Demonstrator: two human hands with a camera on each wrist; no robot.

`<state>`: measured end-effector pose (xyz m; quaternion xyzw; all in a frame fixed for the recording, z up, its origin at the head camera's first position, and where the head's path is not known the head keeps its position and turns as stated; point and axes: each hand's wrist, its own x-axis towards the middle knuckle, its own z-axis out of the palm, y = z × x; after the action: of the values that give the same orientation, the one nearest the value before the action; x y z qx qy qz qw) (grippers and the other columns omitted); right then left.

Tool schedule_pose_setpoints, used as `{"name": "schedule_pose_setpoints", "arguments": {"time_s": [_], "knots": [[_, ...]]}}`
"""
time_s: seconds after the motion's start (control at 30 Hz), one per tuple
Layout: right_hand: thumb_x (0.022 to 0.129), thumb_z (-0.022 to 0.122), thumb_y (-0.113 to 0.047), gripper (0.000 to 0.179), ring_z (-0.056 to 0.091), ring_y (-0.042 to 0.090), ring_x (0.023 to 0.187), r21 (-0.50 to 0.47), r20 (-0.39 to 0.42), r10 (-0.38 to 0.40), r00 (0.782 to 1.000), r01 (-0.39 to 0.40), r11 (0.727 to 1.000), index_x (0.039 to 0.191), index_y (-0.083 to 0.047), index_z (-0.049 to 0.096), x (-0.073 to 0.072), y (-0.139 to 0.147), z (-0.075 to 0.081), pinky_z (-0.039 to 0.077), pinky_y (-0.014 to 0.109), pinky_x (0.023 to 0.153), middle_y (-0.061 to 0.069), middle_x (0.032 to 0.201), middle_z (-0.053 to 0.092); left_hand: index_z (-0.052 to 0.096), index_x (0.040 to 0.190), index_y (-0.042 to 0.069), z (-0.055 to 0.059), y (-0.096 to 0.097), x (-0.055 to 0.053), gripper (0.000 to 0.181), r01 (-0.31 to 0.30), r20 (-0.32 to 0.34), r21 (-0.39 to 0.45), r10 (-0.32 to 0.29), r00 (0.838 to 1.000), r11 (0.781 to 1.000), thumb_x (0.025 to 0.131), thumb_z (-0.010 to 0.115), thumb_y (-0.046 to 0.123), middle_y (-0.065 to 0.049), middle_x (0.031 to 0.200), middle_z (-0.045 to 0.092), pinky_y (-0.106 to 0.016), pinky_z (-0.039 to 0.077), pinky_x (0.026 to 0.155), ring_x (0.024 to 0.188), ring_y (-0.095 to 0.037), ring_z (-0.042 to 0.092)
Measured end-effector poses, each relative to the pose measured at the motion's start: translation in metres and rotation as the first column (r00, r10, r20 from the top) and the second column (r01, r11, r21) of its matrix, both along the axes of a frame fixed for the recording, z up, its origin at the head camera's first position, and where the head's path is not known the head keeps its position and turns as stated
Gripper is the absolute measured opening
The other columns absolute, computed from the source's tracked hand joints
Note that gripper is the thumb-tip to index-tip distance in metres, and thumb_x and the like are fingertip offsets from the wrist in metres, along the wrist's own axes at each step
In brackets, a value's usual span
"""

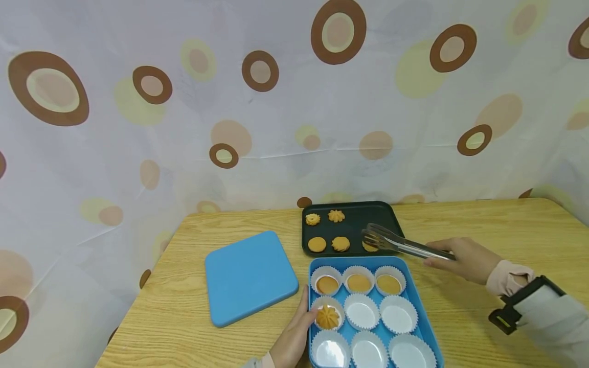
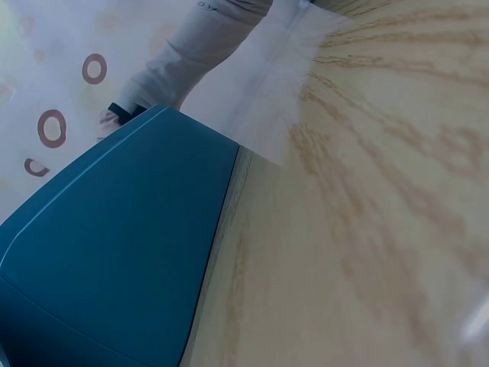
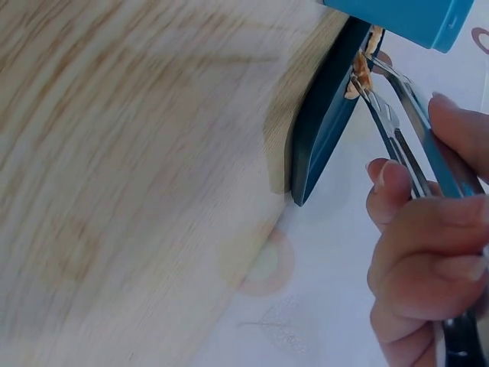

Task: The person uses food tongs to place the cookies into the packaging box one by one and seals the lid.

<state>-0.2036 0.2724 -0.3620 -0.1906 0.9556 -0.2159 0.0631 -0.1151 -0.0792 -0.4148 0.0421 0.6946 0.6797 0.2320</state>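
My right hand grips metal tongs with dark handles. Their tips are at a cookie near the front right of the dark baking tray; in the right wrist view the tong tips sit on either side of it. My left hand holds the left wall of a blue box, thumb over the rim. White paper cups stand in the box: the back row holds round cookies, and the middle-left cup a star-shaped cookie. The other cups are empty.
Several more cookies lie on the tray, directly behind the box. A flat blue lid rests on the wooden table to the left. A patterned curtain hangs behind the table's back edge.
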Motion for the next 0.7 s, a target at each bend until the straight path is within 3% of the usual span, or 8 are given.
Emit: {"name": "schedule_pose_setpoints", "arguments": {"time_s": [0.3,0.57,0.7], "knots": [[0.093,0.065,-0.029,0.055,0.050,0.012,0.048,-0.053,0.030,-0.019,0.999,0.021,0.998,0.125,0.015,0.056,0.001,0.002,0.003,0.042,0.025,0.043,0.016,0.094,0.067,-0.012,0.153,0.003,0.000,0.000,0.000,0.064,0.006,0.008,0.013,-0.006,1.000,1.000,0.107,0.026,0.026,-0.025,0.159,-0.012,-0.064,-0.005,0.112,0.144,-0.046,-0.011],[0.092,0.066,-0.027,0.051,0.056,0.015,0.070,-0.038,-0.073,-0.020,0.997,0.017,0.999,0.122,0.013,0.060,0.005,0.006,0.007,0.043,0.026,0.054,0.018,0.098,0.069,-0.011,0.153,0.003,0.001,0.000,0.000,0.064,0.003,0.003,0.008,-0.003,1.000,1.000,0.106,0.026,0.025,-0.025,0.159,-0.012,-0.064,-0.005,0.113,0.144,-0.046,-0.011],[0.093,0.065,-0.026,0.050,0.050,0.010,0.060,-0.061,-0.082,-0.024,0.996,0.019,0.998,0.126,0.011,0.058,0.013,0.009,0.017,0.040,0.024,0.049,0.010,0.094,0.066,-0.010,0.153,0.003,0.001,0.000,0.000,0.064,-0.001,-0.004,-0.008,0.001,1.000,1.000,0.106,0.027,0.026,-0.024,0.159,-0.011,-0.064,-0.005,0.113,0.144,-0.045,-0.010]]}}
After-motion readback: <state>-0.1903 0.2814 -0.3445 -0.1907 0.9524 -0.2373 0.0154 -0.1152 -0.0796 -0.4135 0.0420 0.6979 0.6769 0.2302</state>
